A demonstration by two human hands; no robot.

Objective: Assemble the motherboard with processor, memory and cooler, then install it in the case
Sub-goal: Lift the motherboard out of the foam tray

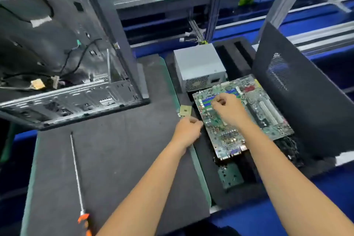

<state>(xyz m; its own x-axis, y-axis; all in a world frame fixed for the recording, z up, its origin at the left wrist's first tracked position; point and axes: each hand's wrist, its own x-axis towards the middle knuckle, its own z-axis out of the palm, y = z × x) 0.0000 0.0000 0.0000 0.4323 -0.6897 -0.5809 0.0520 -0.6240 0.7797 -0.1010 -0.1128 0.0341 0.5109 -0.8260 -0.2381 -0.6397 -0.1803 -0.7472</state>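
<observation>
The green motherboard lies tilted over a black foam tray at the right. My right hand sits on it with its fingers curled down at the blue memory slots; what they hold, if anything, is hidden. At the board's left edge my left hand curls its fingers round that edge. The gold processor lies loose on the foam just beyond my left hand. The open case lies on its side at the left with cables inside.
A grey power supply stands behind the board. A black side panel leans at the right. A long screwdriver with an orange handle lies on the dark mat. A green part sits in a tray recess.
</observation>
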